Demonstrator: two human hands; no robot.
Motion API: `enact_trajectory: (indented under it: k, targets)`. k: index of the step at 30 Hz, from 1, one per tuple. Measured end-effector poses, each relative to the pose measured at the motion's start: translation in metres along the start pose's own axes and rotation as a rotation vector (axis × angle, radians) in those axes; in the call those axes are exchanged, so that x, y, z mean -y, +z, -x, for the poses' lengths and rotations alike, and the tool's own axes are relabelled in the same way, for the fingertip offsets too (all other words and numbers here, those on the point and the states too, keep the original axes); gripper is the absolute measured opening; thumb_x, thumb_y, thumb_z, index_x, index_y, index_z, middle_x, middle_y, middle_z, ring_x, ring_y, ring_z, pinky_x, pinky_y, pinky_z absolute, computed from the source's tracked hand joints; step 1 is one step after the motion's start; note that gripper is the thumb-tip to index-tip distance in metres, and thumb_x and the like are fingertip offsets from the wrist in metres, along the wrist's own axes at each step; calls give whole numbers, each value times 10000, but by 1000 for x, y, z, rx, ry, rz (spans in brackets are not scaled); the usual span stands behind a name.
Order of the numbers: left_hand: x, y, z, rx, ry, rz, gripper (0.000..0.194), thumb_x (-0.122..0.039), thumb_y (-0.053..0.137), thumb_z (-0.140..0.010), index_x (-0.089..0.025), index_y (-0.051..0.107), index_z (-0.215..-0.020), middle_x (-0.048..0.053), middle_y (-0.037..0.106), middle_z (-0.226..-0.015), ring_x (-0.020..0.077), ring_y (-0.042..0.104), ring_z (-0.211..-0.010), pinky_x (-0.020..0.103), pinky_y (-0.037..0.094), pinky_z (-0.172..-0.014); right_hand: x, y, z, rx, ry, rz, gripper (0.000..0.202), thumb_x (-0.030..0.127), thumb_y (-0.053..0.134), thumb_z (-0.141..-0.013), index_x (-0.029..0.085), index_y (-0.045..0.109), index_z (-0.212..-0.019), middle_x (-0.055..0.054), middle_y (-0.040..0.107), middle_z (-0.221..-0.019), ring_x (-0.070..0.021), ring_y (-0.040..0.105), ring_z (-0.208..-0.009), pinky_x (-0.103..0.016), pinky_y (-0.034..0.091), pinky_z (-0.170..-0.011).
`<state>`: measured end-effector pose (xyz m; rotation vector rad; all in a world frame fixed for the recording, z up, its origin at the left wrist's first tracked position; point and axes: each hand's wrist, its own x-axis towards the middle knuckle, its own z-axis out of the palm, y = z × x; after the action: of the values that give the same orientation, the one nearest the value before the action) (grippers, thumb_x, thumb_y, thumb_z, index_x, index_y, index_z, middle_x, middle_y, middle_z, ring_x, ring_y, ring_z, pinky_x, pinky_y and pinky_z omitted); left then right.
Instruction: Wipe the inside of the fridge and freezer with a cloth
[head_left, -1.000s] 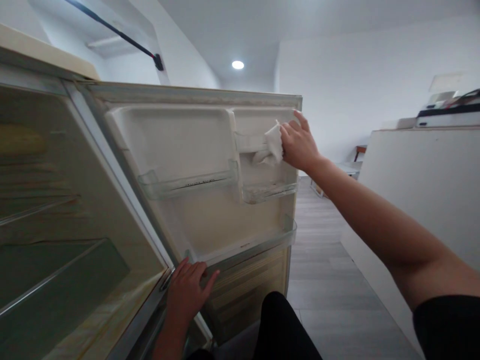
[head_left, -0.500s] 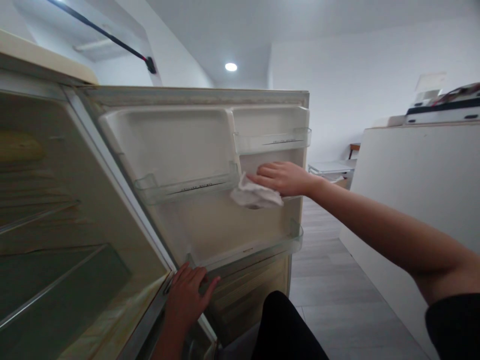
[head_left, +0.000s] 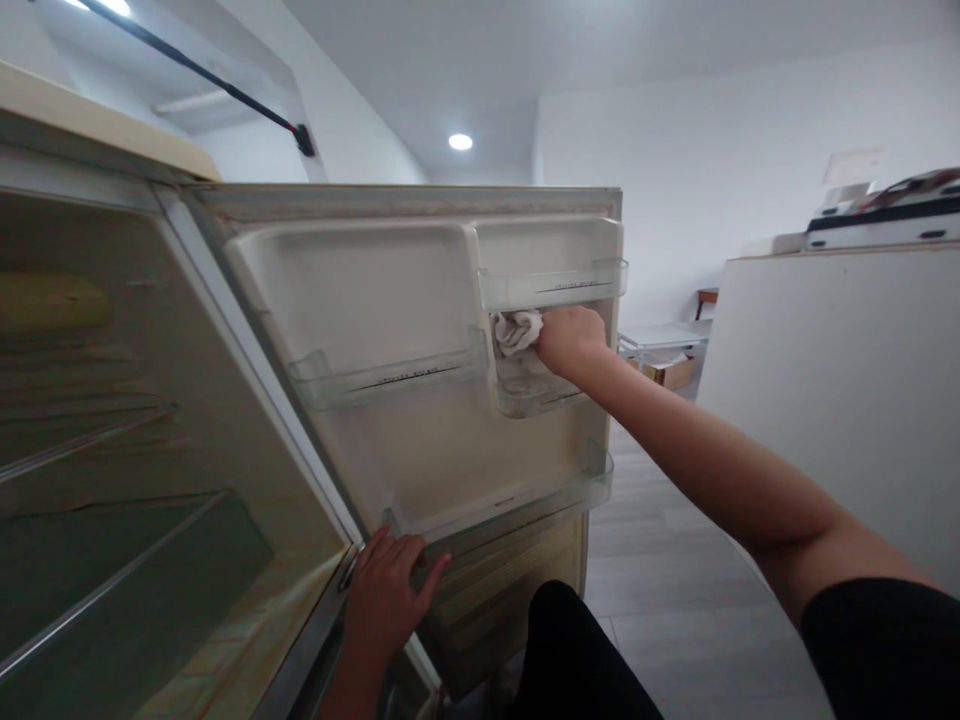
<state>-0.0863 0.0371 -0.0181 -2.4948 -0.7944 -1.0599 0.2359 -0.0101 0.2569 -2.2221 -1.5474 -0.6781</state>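
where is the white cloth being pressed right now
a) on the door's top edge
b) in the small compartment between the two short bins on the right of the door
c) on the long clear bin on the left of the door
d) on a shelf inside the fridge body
b: the right hand holds the white cloth against the door below the upper short bin and above the lower short bin.

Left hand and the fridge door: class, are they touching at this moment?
Touching. The head view shows the left hand pressed flat on the bottom edge of the open fridge door, fingers spread against it with no gap visible.
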Motion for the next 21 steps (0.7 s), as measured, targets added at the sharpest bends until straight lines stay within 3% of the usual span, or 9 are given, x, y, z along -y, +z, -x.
enact_trajectory:
  k: [3,6,9,12,14,17,19,21]
  targets:
    - [1,0,0,-16,18,-3,255,-454,604,-956,-255,537,-811,-25,628,-668,227,652,-717,513,451,-1062,-6,11,-9,102,-32,-281,204,317,694,-848,162,758,-964,-191,766,-947,-341,728,-901,-446,581,-786]
    - [2,1,-1,-36,50,-17,251,-445,598,-966,-251,535,-819,-29,629,-674,220,649,-704,513,448,-1053,-1,27,-15,236,-70,-814,158,316,724,-814,162,713,-847,-99,732,-748,-243,701,-708,-387,599,-713]
    - [1,3,-2,-51,72,-35,261,-450,588,-975,-250,522,-819,-33,618,-669,221,647,-693,512,449,-1036,7,36,-13,294,-50,-1409,174,326,740,-770,197,693,-877,-32,740,-816,-180,694,-741,-342,609,-747]
    - [0,3,-3,-59,77,-47,261,-452,578,-981,-249,523,-827,-26,624,-679,227,655,-701,511,447,-1030,4,37,-9,214,16,-1698,180,290,698,-740,207,687,-899,-13,746,-916,-157,695,-846,-347,583,-878]
    - [-1,4,-4,-63,85,-55,257,-452,577,-981,-247,533,-832,-20,631,-683,233,659,-708,513,445,-1030,-7,37,-9,34,73,-1686,195,293,676,-738,198,681,-909,-21,738,-957,-166,687,-917,-375,548,-948]
    - [-1,4,-4,-67,83,-60,269,-460,581,-975,-254,532,-811,-19,633,-674,237,655,-709,507,445,-1028,-29,42,-8,-279,147,-1413,307,298,679,-734,169,654,-1012,-78,709,-1083,-223,648,-1056,-428,499,-1017]
    - [-1,4,-5,-63,73,-56,276,-459,584,-973,-259,523,-792,-24,625,-664,234,651,-706,500,443,-1030,-42,47,-5,-358,145,-1091,442,249,707,-703,127,627,-1120,-155,653,-1212,-283,590,-1177,-467,450,-1079]
    - [-2,4,-5,-59,68,-48,272,-455,588,-972,-259,523,-794,-31,617,-657,227,647,-692,500,439,-1038,-48,49,1,-312,91,-760,569,188,723,-679,80,595,-1223,-230,561,-1336,-344,513,-1283,-502,397,-1127]
